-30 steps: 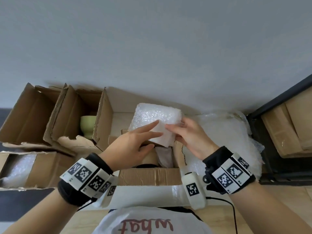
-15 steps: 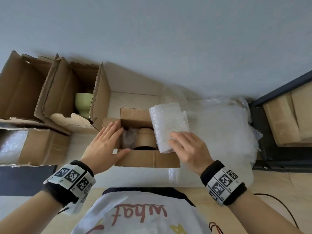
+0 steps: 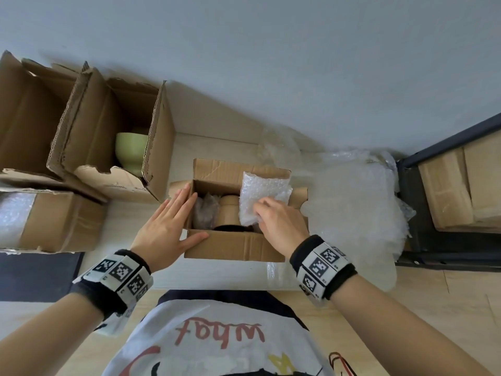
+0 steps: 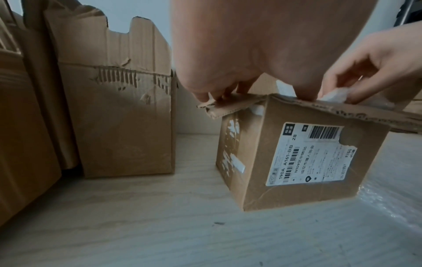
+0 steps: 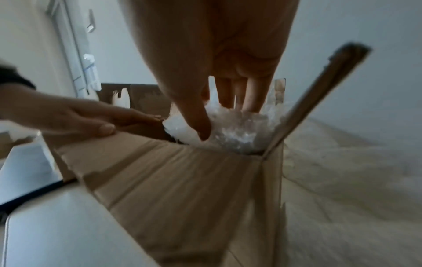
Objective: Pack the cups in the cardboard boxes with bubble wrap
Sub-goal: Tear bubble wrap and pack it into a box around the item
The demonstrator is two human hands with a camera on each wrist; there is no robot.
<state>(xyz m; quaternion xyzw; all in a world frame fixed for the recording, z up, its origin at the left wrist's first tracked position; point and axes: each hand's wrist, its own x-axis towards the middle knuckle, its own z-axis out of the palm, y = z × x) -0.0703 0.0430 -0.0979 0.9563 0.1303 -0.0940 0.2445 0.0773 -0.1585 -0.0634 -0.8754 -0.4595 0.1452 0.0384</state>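
Note:
A small open cardboard box (image 3: 233, 245) stands in front of me. Inside it are a brown cup (image 3: 229, 210) and a dark wrapped lump (image 3: 206, 213). My right hand (image 3: 276, 223) pinches a folded wad of bubble wrap (image 3: 260, 191) that stands in the box's right side, partly above the rim. The right wrist view shows thumb and fingers closed on the bubble wrap (image 5: 235, 130). My left hand (image 3: 168, 226) lies flat with straight fingers on the box's left flap, thumb on the front wall. The box (image 4: 297, 153) carries a shipping label.
A taller open box (image 3: 108, 118) at the left holds a green cup (image 3: 130, 150). Another box (image 3: 54, 221) with bubble wrap lies at the near left. A big bubble wrap sheet (image 3: 357, 202) covers the floor at the right, beside a dark shelf (image 3: 406, 213).
Both hands held the bubble wrap wad above the box; the right hand has lowered it into the box's right side. The left hand let go and settled on the left flap.

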